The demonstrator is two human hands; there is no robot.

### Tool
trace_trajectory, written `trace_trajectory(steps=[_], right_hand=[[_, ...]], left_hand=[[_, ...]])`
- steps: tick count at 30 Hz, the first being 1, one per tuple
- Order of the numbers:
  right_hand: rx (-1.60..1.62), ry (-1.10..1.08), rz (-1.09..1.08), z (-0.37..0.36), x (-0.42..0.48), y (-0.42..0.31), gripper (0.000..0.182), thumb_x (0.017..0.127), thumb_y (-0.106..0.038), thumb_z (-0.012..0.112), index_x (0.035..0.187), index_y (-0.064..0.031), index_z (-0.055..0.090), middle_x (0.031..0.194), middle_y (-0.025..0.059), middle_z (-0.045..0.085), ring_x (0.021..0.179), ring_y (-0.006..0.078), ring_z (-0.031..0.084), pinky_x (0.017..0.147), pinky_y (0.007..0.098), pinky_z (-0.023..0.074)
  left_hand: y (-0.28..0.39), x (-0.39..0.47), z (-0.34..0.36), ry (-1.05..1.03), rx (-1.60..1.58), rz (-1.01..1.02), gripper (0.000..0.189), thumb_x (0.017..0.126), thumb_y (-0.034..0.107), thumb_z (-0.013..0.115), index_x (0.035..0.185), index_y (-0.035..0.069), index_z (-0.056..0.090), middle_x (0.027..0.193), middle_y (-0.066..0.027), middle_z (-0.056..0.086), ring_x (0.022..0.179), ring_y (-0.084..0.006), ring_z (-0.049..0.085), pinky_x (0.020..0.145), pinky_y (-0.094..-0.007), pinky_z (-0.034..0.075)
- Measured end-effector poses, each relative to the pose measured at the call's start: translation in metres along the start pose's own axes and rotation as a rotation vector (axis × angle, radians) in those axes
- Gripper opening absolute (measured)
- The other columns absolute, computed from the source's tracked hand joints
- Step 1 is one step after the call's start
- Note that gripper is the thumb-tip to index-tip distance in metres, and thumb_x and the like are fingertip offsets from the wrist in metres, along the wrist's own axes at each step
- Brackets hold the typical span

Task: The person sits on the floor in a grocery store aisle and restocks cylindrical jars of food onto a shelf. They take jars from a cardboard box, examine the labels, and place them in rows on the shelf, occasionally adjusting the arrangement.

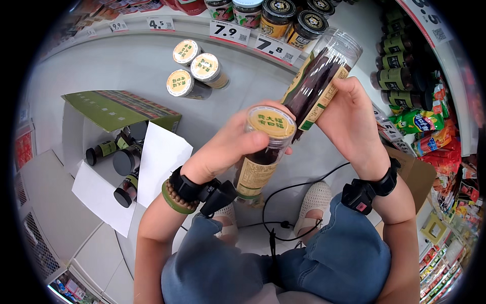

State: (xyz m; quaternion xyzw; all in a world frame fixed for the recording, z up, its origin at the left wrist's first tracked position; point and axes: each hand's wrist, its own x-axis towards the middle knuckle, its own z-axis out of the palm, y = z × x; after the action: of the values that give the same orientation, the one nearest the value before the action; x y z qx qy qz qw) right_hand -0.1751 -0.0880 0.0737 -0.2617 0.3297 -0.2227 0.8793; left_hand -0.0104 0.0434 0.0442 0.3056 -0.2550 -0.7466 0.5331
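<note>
My left hand (224, 146) grips a clear jar with a yellow lid (258, 176), thumb just under the lid, fingers behind. The lid bears green writing, and a cream label wraps the jar over dark contents. Held in my right hand (353, 121) is a second clear jar (319, 83), tilted, its see-through end pointing up and right. Its dark strips have settled toward the lower end, which is partly hidden behind my left hand. The two jars are close together; whether they touch, I cannot tell. Three yellow-lidded jars (205, 68) stand grouped on the grey floor (133, 64).
At left an open green carton (95, 110) holds several black-lidded jars (127, 161). A shelf edge with price tags (229, 32) runs along the top, bearing more jars (279, 19). Snack bags (421, 121) fill the right side. A black cable (300, 185) crosses near my shoes.
</note>
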Motion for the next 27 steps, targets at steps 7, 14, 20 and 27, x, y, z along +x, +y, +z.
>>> trace_trajectory(steps=[7, 14, 20, 27], right_hand=[[-0.405, 0.002, -0.04, 0.012, -0.005, -0.003, 0.048, 0.084, -0.028, 0.066, 0.118, 0.0007, 0.048, 0.108, 0.0068, 0.056, 0.102, 0.0149, 0.054, 0.091, 0.0327, 0.0422], [-0.444, 0.018, -0.029, 0.011, -0.006, -0.002, 0.048, 0.081, -0.032, 0.071, 0.113, -0.0001, 0.053, 0.101, 0.0048, 0.059, 0.094, 0.0124, 0.056, 0.085, 0.0287, 0.0438], [-0.434, 0.032, -0.002, 0.003, -0.005, -0.005, 0.046, 0.081, -0.03, 0.071, 0.112, -0.0006, 0.054, 0.102, 0.0049, 0.059, 0.095, 0.0121, 0.056, 0.085, 0.0284, 0.0436], [-0.519, 0.177, -0.253, -0.008, 0.003, -0.011, 0.046, 0.081, -0.015, 0.072, 0.117, -0.0008, 0.049, 0.108, 0.0052, 0.059, 0.1, 0.0122, 0.055, 0.09, 0.0287, 0.0422]], left_hand=[[-0.002, -0.005, -0.014, 0.041, -0.121, -0.046, 0.092, 0.07, 0.075, 0.058, 0.122, 0.0, 0.044, 0.104, -0.0132, 0.057, 0.083, -0.0263, 0.067, 0.069, -0.0322, 0.056], [-0.007, -0.003, -0.007, 0.101, -0.1, -0.098, 0.097, 0.062, 0.079, 0.061, 0.116, 0.0, 0.044, 0.096, -0.0128, 0.058, 0.078, -0.0275, 0.068, 0.064, -0.0337, 0.059], [-0.013, 0.003, -0.007, 0.082, -0.128, -0.088, 0.095, 0.064, 0.078, 0.061, 0.116, 0.0, 0.044, 0.096, -0.012, 0.058, 0.079, -0.0262, 0.067, 0.066, -0.0331, 0.058], [-0.005, -0.002, -0.003, 0.212, -0.028, -0.009, 0.063, 0.084, 0.053, 0.06, 0.122, 0.004, 0.047, 0.11, -0.0075, 0.057, 0.09, -0.0173, 0.061, 0.08, -0.031, 0.051]])
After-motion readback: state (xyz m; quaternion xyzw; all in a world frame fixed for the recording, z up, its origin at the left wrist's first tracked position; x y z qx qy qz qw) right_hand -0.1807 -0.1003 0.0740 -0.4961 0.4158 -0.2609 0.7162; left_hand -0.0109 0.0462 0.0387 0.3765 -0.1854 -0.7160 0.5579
